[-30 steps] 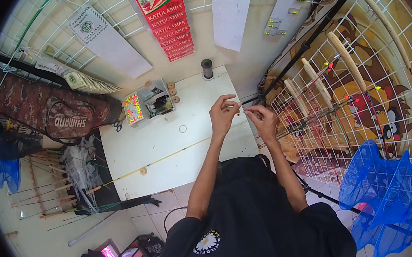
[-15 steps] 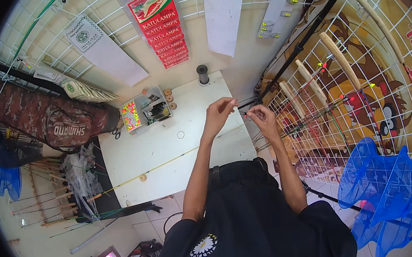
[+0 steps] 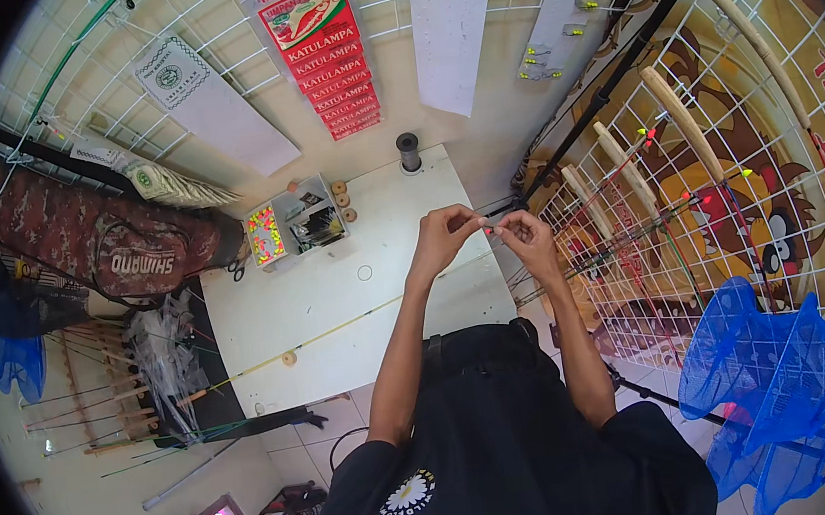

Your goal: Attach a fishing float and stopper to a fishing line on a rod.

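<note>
My left hand (image 3: 443, 242) is raised over the right end of the white table (image 3: 336, 296), its thumb and forefinger pinched together. Its fingertips almost meet those of my right hand (image 3: 529, 243), which pinches a tiny red piece (image 3: 489, 230), too small to name for sure. Whatever the left fingers hold is too fine to make out. Below them a thin yellow fishing rod (image 3: 339, 324) lies slantwise across the table, its right end passing behind my left forearm. A cork-coloured ring (image 3: 289, 358) sits beside the rod, and a thin hoop (image 3: 365, 273) lies farther back.
A divided box (image 3: 324, 229) of bright floats and small packets stands at the back left, near scissors (image 3: 237, 271) and tan rings (image 3: 343, 200). A dark spool (image 3: 409, 153) stands at the back edge. Blue nets (image 3: 765, 361) and rods hang on the right-hand wire grid (image 3: 671, 230).
My left hand has come slightly down and right, bringing its pinched fingertips up to the right hand's. The right hand stays nearly in place with the red piece.
</note>
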`<state>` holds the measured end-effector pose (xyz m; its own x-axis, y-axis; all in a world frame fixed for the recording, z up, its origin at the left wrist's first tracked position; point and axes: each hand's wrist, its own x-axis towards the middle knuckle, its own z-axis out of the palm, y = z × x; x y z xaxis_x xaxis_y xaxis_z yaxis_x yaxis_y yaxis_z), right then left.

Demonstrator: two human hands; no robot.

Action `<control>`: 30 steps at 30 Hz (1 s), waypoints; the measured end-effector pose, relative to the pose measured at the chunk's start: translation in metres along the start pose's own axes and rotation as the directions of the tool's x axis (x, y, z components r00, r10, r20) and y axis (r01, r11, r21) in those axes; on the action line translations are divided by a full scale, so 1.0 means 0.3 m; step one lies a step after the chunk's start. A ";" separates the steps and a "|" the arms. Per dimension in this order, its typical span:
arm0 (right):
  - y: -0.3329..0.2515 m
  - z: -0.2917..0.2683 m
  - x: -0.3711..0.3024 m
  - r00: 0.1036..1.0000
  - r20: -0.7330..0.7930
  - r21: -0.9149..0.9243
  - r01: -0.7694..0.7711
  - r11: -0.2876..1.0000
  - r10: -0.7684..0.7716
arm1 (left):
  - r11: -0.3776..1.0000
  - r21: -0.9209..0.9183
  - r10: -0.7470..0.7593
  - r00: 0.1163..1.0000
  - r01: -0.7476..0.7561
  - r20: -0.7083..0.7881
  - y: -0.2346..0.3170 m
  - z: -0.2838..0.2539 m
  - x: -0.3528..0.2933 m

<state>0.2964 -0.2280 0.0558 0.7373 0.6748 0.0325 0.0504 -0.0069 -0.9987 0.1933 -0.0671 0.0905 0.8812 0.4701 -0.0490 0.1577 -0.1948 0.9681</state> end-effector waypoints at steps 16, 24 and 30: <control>-0.018 -0.034 0.002 0.999 -0.054 -0.138 -0.007 0.990 0.000 | 0.996 -0.082 -0.046 0.989 0.034 -0.143 0.008 -0.077 -0.006; 0.005 -0.045 0.010 0.996 -0.087 -0.138 -0.013 0.990 0.001 | 0.988 -0.153 -0.015 0.987 -0.010 -0.162 0.016 -0.087 -0.007; -0.009 -0.027 0.015 0.999 -0.052 -0.135 0.008 0.991 -0.015 | 0.995 -0.102 0.000 0.996 -0.010 -0.091 0.044 -0.056 -0.007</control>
<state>0.3051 -0.2311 0.0590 0.7705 0.6356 0.0493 0.1466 -0.1013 -0.9840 0.1860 -0.0562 0.1075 0.8369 0.5467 -0.0258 0.1028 -0.1106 0.9885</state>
